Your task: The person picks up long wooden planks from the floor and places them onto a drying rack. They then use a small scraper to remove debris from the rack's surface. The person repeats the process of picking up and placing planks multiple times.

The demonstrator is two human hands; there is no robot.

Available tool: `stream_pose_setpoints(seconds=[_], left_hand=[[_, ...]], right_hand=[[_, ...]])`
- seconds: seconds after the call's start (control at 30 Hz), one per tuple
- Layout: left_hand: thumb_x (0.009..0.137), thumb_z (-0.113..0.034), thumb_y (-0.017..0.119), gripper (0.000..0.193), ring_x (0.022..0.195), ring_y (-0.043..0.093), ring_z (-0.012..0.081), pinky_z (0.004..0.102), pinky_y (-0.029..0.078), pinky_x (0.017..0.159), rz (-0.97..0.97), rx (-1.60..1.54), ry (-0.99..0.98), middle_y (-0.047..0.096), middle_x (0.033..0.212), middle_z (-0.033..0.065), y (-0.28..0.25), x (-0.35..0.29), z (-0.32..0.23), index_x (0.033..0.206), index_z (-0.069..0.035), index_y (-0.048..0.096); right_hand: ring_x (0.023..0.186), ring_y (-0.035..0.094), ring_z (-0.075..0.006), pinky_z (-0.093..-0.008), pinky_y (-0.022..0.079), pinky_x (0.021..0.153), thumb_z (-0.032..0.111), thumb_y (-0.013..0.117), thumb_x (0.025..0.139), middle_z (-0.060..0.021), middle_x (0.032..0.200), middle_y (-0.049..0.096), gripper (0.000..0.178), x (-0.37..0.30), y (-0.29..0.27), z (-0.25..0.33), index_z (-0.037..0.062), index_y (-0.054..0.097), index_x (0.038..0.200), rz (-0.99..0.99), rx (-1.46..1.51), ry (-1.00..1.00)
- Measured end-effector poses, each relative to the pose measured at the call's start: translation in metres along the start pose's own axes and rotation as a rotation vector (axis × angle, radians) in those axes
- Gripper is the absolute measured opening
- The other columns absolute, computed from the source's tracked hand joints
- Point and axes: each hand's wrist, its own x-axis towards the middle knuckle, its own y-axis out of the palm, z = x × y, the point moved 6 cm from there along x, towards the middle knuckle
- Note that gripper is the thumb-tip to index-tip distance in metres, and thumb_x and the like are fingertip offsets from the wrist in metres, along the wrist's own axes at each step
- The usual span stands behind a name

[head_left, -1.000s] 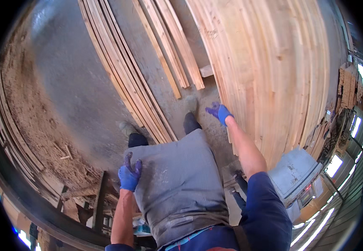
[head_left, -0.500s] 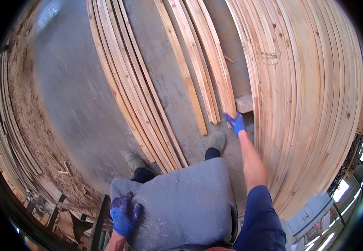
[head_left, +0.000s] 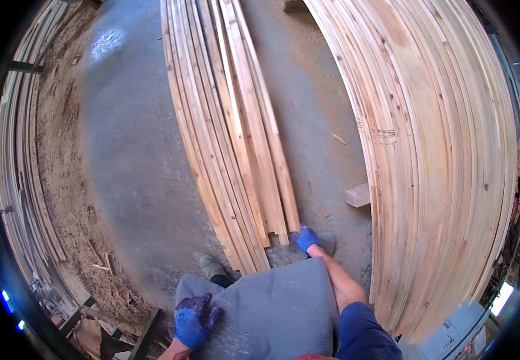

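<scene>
I see a grey floor [head_left: 134,156], smooth and dull, running from the top of the frame down through its middle, with a bright wet-looking patch at the upper left. A broad stack [head_left: 434,150] of long pale planks fills the right side; the wide lens bends its edges into a curve. Slightly left of centre, a narrow row of boards [head_left: 209,132] lies on the floor, running from the top edge to the lower middle, side by side, with their near ends uneven. Loose brown sawdust [head_left: 65,138] covers a strip at the left, and beyond it more planks [head_left: 20,150] curve along the left rim. At the bottom centre, my wearer's grey apron [head_left: 272,306] bulges over the lap. A dark blue sleeve [head_left: 365,333] sits at the lower right. The left hand [head_left: 195,321], in a blue and purple glove, rests on the apron at the lower left, fingers loosely spread and slightly bent. The right hand [head_left: 307,238], gloved alike, is just below centre, at the near end of the row's rightmost board [head_left: 281,180]; its fingers meet the wood, but I cannot tell whether they grip it. A boot [head_left: 212,264] shows beside the boards' near ends. A small wooden block [head_left: 358,195] lies beside the stack, right of centre. Above it is a thin wood chip [head_left: 339,139].
</scene>
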Motion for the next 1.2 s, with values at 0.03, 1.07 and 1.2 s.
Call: stream_pose_setpoints(seconds=[0.03,1.07,1.2], left_hand=[[0.079,-0.029,0.072,0.039,0.079,0.065,0.0355,0.0441,0.049,0.077,-0.015,-0.009,0.0,0.069,0.09,0.018,-0.001,-0.002,0.001,0.106,-0.001,0.066],[0.089,-0.044,0.057,0.046,0.078,0.065,0.0398,0.0507,0.049,0.075,0.146,-0.066,-0.099,0.068,0.084,0.0209,0.019,-0.128,0.038,0.107,-0.003,0.066],[0.089,-0.045,0.057,0.049,0.083,0.066,0.0404,0.0503,0.049,0.078,0.225,-0.103,-0.114,0.069,0.089,0.0213,0.023,-0.14,0.053,0.111,-0.002,0.065]], right_hand=[[0.101,0.063,-0.0448,-0.0491,0.051,0.087,0.035,0.063,0.083,-0.0289,0.108,0.065,0.053,0.003,-0.005,-0.014,0.0014,0.056,0.123,-0.03,0.033,0.019],[0.083,0.066,-0.0176,-0.0321,0.055,0.076,0.026,0.067,0.091,-0.0074,0.092,0.068,0.047,-0.277,-0.055,0.124,-0.0042,0.054,0.124,0.367,0.957,-0.095],[0.079,0.067,-0.0163,-0.0329,0.055,0.066,0.03,0.066,0.091,-0.0047,0.092,0.068,0.041,-0.257,-0.042,0.091,0.0073,0.056,0.124,0.133,0.956,0.145]])
